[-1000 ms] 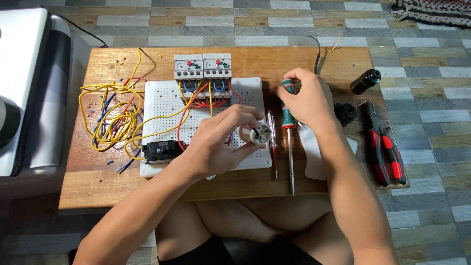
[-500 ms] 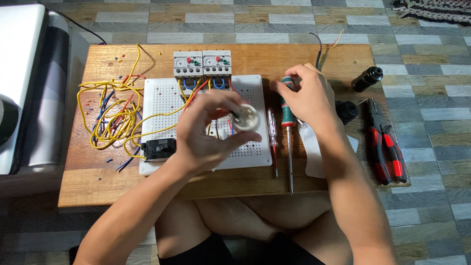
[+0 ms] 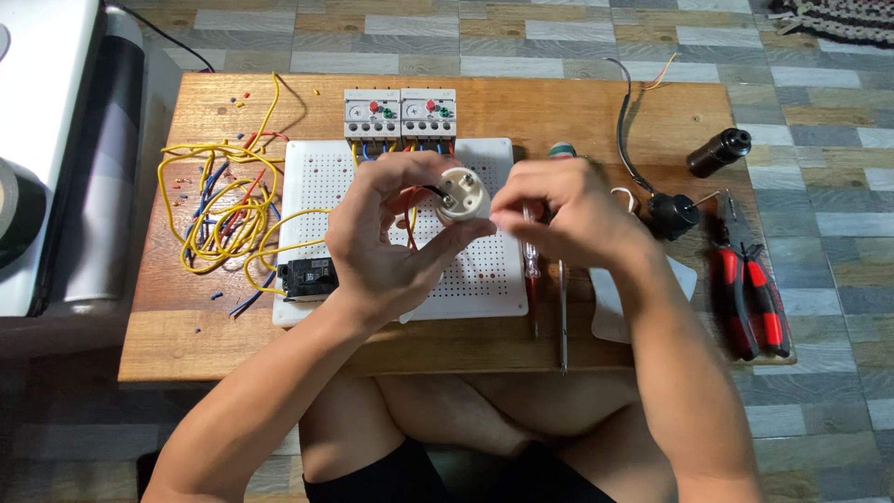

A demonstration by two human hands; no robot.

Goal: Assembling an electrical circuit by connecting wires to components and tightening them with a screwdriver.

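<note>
Near the centre of the frame the left hand (image 3: 386,237) is curled around a small round white socket (image 3: 463,194), thumb low and fingers arched over the top, so the socket's face with its metal contacts tilts up toward the camera. The left forearm rises from the lower left of the frame, wrist bent inward. The right hand (image 3: 559,210) comes in from the lower right, its forearm running diagonally up, and its fingers are pinched together just beside the socket's right edge; whether they grip something small there cannot be told. Thin red and black wires trail from the socket down behind the left palm.

Both hands hover above a white perforated board (image 3: 484,279) lying on the wooden surface (image 3: 577,102). At the board's top edge stand two grey relay blocks (image 3: 400,114) side by side, and a black breaker (image 3: 307,277) sits at its lower left corner. A tangle of yellow, red and blue wires (image 3: 219,210) spreads over the left part of the surface. Just right of the board lie two screwdrivers (image 3: 533,279), partly covered by the right hand. Toward the right of the frame are red-handled pliers (image 3: 750,289), a black plug on a cable (image 3: 672,214) and a small black cylinder (image 3: 719,152).
</note>
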